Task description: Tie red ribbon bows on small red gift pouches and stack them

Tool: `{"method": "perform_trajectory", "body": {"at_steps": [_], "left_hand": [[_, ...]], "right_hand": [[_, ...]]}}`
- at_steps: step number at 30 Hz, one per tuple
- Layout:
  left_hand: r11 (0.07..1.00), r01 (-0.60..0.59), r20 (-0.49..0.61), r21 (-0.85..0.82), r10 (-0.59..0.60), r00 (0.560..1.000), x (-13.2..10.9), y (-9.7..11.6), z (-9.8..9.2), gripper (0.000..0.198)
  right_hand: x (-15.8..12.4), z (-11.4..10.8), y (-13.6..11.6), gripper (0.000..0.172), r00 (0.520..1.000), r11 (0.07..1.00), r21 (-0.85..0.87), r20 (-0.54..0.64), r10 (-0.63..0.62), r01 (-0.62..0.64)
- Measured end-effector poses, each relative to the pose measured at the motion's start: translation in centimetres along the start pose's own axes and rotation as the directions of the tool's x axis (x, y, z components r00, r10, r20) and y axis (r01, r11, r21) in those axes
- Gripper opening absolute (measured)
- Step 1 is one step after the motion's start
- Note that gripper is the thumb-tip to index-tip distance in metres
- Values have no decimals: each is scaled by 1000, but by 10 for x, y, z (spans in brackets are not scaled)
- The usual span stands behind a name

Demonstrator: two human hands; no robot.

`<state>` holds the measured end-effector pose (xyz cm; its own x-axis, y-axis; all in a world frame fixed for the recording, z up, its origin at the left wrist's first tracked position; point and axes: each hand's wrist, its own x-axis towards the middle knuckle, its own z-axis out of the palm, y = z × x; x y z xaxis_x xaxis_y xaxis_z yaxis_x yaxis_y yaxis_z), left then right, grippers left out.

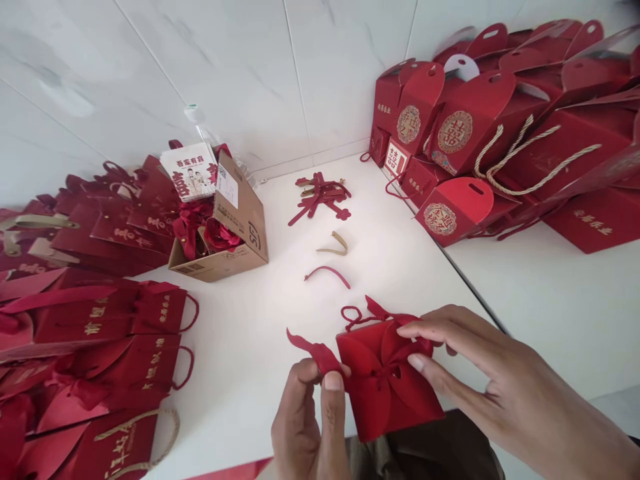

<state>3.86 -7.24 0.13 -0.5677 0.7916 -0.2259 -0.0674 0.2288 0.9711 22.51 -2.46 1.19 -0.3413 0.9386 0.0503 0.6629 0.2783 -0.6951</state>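
Note:
A small red velvet box (387, 390) with petal-shaped flaps folded over its top sits at the near edge of the white table (240, 333). A red ribbon (313, 350) runs from its left side. My left hand (310, 420) pinches that ribbon between thumb and fingers, right beside the box. My right hand (500, 380) has its fingers stretched out, the fingertips resting on the flaps near the ribbon's knot (373, 312) at the far side of the box.
Loose ribbons lie on the table: a red strip (327, 272), a gold strip (336, 245), a red pile (320, 195). An open cardboard carton (235, 233) holds red items. Flat red gift bags (95, 327) are stacked left; red boxes (500, 140) pile up right.

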Motion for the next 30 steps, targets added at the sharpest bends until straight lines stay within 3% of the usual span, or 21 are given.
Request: {"method": "perform_trajectory", "body": {"at_steps": [4, 9, 14, 18, 21, 24, 26, 30], "left_hand": [[997, 33, -66, -72, -37, 997, 0, -4, 2, 33], [951, 53, -20, -306, -62, 998, 10, -25, -7, 33], [930, 45, -60, -364, -71, 996, 14, -33, -9, 31], [949, -4, -93, -315, -26, 995, 12, -32, -8, 28], [969, -49, -79, -241, 31, 996, 9, -29, -6, 26], [984, -82, -36, -157, 77, 996, 0, -22, 0, 25], [989, -117, -14, -95, 116, 993, -7, -18, 6, 22], [976, -216, 50, 9, 216, 975, -16, -14, 15, 25]], "right_hand": [[-1, -1, 0, 7, 1000, 999, 32, 24, 5, -6], [1, 2, 1, 10, 998, 997, 72, 51, 22, -25], [0, 3, 2, 12, 997, 996, 84, 74, 35, -41], [-1, 5, 2, 9, 999, 999, 38, 41, 9, -11], [-2, 5, -1, 24, 992, 997, -63, -114, -46, 39], [-5, 4, -9, 20, 970, 986, -148, -217, -110, 79], [-6, 5, -15, 13, 975, 981, -144, -165, -151, 127], [-3, 15, -24, 15, 983, 982, -55, -36, -181, 179]]}}
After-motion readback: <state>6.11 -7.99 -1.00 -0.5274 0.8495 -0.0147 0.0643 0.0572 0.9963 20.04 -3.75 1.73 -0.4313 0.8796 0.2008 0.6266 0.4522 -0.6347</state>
